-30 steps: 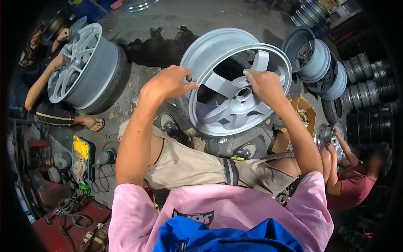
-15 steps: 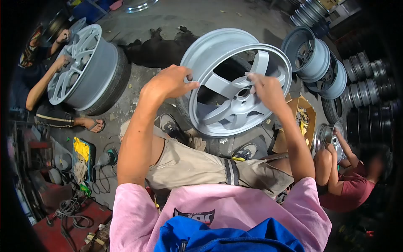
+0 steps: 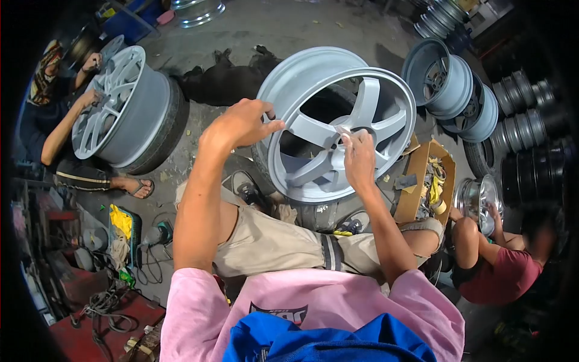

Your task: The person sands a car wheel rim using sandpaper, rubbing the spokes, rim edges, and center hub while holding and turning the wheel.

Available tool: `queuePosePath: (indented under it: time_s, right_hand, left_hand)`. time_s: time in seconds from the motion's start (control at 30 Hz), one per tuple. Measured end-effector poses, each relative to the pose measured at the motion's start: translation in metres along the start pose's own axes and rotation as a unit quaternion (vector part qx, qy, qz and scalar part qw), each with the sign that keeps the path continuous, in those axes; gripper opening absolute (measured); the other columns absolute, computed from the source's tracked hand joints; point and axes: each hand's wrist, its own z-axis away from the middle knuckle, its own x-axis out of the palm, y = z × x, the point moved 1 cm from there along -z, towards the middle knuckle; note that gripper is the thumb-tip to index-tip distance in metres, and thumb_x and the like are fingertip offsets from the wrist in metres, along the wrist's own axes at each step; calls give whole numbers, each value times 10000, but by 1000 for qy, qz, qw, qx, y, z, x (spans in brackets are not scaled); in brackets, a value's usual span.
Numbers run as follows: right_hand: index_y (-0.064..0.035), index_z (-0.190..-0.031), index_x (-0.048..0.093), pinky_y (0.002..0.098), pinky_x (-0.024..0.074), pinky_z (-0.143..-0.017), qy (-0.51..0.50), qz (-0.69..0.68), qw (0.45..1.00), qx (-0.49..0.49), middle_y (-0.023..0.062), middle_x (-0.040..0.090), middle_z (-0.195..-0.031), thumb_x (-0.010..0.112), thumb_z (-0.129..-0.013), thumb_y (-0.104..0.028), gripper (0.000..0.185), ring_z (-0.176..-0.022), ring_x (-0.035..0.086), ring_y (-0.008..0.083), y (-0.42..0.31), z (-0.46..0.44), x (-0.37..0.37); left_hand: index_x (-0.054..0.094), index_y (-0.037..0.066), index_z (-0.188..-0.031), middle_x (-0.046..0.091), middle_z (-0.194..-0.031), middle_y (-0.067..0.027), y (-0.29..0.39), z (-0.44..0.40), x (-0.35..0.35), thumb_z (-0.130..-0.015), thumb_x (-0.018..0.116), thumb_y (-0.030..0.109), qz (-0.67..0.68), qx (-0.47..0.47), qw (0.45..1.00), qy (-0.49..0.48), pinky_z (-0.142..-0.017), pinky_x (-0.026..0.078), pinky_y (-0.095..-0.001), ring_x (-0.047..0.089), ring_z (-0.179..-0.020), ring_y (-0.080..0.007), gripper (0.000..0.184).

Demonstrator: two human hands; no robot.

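Curving, the left grip (image 3: 243, 122) holds a matte, five-spoked wheel (image 3: 315, 132).

The middle wheel (image 3: 316, 131) is metal, smooth and matt. The bright wheel (image 3: 481, 196) at right is glossy metal. The box (image 3: 409, 206) beside it is dull cardboard. The tyre (image 3: 175, 111) at left is matt rubber, the floor (image 3: 289, 36) rough concrete, and the near shirt (image 3: 347, 292) matt cloth.

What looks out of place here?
A dark animal, apparently a dog, lies on the floor between the two big wheels: odd in a workshop. The cord on the red surface at lower left lies in a messy tangle.
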Motion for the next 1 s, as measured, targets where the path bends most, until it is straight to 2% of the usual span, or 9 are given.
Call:
queuePosePath:
  time_s: [0.07,0.13,0.23,0.4,0.5,0.63,0.77,0.87,1.0]
  right_hand:
    - [-68,-1217,790,427,459,-764,0,-16,1000,9,100,553,-883,640,-1032,-137,248,-864,542,293,1,-1,7]
    - [-49,-1179,791,436,450,-771,21,-52,996,-68,107,553,-884,632,-1039,-143,233,-858,535,298,-31,-19,18]
    - [-39,-1147,792,439,442,-784,-1,-123,990,-74,104,544,-886,640,-1032,-140,217,-862,524,293,-59,-45,37]
    - [-41,-1136,796,426,435,-794,-31,-76,995,-58,96,539,-883,658,-1013,-126,204,-868,506,292,-34,-30,11]
    - [-39,-1102,793,428,427,-799,11,-95,991,-93,98,534,-889,680,-988,-113,177,-867,506,301,-37,-36,26]
    - [-36,-1049,791,430,428,-792,7,-73,991,-116,99,538,-889,668,-998,-131,164,-872,514,299,-54,-54,36]
    - [-37,-964,786,440,433,-799,-9,-55,996,-68,96,558,-896,669,-999,-145,163,-885,528,295,-16,-29,15]
    - [-35,-987,790,438,438,-805,-20,-28,996,-83,100,566,-900,676,-992,-138,154,-890,533,299,-21,-36,18]
    - [-32,-1015,786,432,439,-817,8,-107,990,-90,102,568,-899,689,-979,-127,140,-893,532,307,-57,-54,40]
  left_hand:
    - [755,-13,-1130,773,-949,-240,-5,1,-1,-960,748,413,-3,5,1000,-4,-818,582,-454,757,-877,-397,459]
    - [753,-15,-1132,772,-943,-239,-2,-2,1,-961,748,413,-14,13,1000,-11,-817,583,-454,756,-873,-396,462]
    - [751,-16,-1128,772,-935,-233,0,-3,1,-962,750,413,-24,8,1000,-2,-810,584,-456,754,-862,-391,459]
    - [750,-23,-1110,766,-932,-240,-1,2,-2,-967,752,396,-3,19,1000,-1,-791,583,-457,753,-856,-389,443]
    - [748,-26,-1097,762,-921,-243,-1,-1,4,-967,753,389,-3,20,1000,3,-786,581,-452,752,-846,-383,436]
    - [744,-32,-1075,757,-910,-248,1,-3,11,-960,758,389,-11,62,998,24,-788,576,-457,748,-846,-397,437]
    - [733,-45,-1056,747,-901,-259,2,0,5,-961,756,375,19,30,999,3,-780,567,-467,738,-845,-421,432]
    - [727,-52,-1047,745,-900,-263,10,-2,9,-962,754,372,-23,24,999,4,-777,564,-468,733,-847,-431,433]
    - [731,-51,-1058,746,-908,-263,8,-5,12,-958,758,373,-38,44,998,6,-779,566,-470,733,-838,-425,437]
